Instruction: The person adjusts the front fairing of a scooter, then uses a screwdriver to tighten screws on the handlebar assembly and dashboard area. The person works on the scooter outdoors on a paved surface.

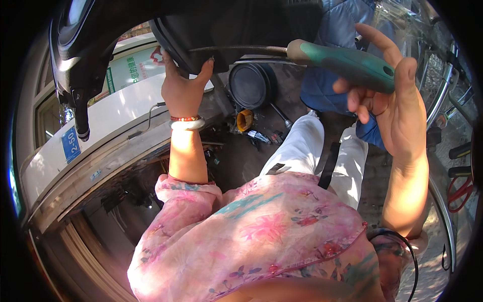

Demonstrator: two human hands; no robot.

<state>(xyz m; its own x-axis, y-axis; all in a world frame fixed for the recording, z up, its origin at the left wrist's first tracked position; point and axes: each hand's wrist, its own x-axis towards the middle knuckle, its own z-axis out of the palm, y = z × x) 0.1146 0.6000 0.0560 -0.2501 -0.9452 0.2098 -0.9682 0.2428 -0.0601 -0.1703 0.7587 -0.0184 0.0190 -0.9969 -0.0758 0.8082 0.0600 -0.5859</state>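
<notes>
A screwdriver with a green and grey handle [347, 63] lies across the upper view. Its long metal shaft points left to a large black plastic panel [236, 30]; the tip is hard to make out there. At the handle's butt end is my right hand [395, 105], palm against it, index finger and thumb stretched up, other fingers curled beneath. My left hand [183, 90], wearing a red bead bracelet and a pale bangle, grips the panel's lower edge near the shaft's tip. Some of its fingertips are hidden behind the panel.
A black handlebar-like part [80, 110] hangs at upper left beside a white ledge [121, 105]. Below stand a round black container [249, 85] and a yellow roll-like item [245, 121], with small tools near them. Blue quilted fabric [347, 15] and red-handled pliers [460, 191] are to the right.
</notes>
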